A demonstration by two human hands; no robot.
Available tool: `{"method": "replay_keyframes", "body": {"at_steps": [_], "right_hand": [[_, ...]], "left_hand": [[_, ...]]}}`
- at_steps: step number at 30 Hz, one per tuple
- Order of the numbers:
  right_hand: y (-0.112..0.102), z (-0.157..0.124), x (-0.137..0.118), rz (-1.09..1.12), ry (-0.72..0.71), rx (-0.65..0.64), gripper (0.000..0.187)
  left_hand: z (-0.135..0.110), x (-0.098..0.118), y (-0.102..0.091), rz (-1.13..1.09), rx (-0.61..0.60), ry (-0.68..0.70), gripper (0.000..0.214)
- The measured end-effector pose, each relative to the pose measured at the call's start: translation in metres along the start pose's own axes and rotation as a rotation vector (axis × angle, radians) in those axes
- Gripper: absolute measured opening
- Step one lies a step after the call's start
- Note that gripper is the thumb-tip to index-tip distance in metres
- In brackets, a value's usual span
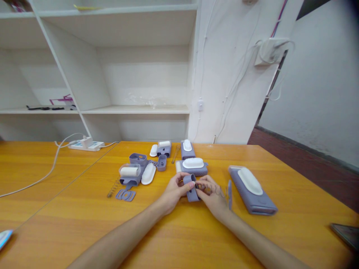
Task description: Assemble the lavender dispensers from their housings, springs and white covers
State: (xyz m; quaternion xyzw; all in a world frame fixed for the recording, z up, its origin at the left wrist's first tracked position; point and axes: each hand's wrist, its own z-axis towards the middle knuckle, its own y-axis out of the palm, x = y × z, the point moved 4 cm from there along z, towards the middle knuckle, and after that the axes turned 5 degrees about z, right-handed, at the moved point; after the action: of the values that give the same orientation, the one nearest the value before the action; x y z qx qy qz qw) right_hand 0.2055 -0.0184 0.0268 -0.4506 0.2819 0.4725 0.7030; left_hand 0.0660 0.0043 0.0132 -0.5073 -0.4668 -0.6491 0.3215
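My left hand [174, 191] is closed on a grey-purple plastic housing [193, 195], thumb across its upper side. A thin coil spring [209, 188] stretches from the housing's right side across my right hand [216, 201], whose fingers are pinched on it against the housing. Whether the spring's end sits inside the housing is hidden by the fingers. Beside my right wrist stands a thin grey-purple strip [230, 194]. Just beyond my hands lies a grey-purple case with a white oval bristled piece [193, 163] on top.
A larger grey-purple case [254, 192] lies to the right, a phone-like dark object [346, 233] at the right edge. Left are housings [130, 175], flat cut-out parts [125, 195], a white oval piece [148, 173] and a loose spring [113, 188]. A power strip [86, 145] sits at the back.
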Motion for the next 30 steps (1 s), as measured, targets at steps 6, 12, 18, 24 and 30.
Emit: {"method": "replay_keyframes", "body": {"at_steps": [6, 12, 18, 24, 30], "right_hand": [[0.0, -0.004, 0.012, 0.355, 0.183, 0.064, 0.056], [0.004, -0.003, 0.002, 0.167, 0.086, -0.015, 0.038], [-0.011, -0.002, 0.008, 0.333, 0.166, 0.192, 0.033], [-0.022, -0.001, 0.012, 0.241, 0.097, 0.376, 0.033], [-0.024, 0.0, 0.016, 0.17, 0.12, 0.427, 0.033]], "left_hand": [[0.004, -0.003, -0.002, -0.179, 0.043, -0.032, 0.037], [0.003, -0.001, -0.003, -0.208, 0.088, 0.031, 0.027], [0.002, -0.002, 0.003, 0.115, 0.079, 0.104, 0.034], [0.006, 0.024, -0.019, 0.94, 0.359, 0.569, 0.017], [0.016, 0.02, -0.021, 1.382, 0.14, 0.628, 0.07]]}}
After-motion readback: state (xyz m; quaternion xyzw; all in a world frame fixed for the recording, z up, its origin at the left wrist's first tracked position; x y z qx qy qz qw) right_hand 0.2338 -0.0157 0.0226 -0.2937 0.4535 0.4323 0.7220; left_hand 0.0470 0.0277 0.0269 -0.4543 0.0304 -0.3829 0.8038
